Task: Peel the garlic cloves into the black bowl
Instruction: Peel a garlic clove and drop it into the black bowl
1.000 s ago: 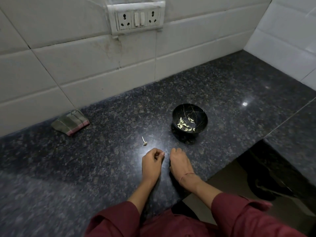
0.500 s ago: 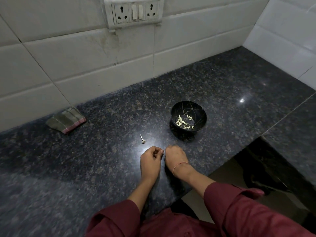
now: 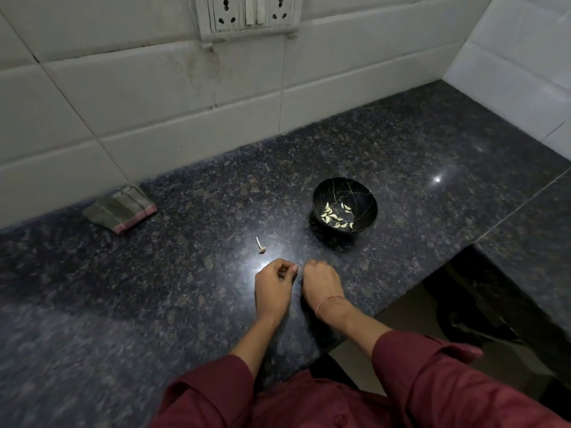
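While the left hand (image 3: 273, 291) and right hand (image 3: 321, 284) hover side by side low over the table (image 3: 154, 304), their fingers (image 3: 290, 269) curl inward (whether they pinch a clove cannot be told); peeled garlic cloves (image 3: 335, 216) lie in the black bowl (image 3: 346, 188) just beyond, a stem stub (image 3: 261, 246) nearby.

"Bright in there?"
"No, dim. A white glare patch sits on the tabletop (image 3: 185, 273), a soft shadow pools before the black bowl (image 3: 349, 189), and the wall tiles (image 3: 154, 88) bow toward blurred edges."

Black bowl (image 3: 343, 189) — peeled cloves (image 3: 335, 216) inside
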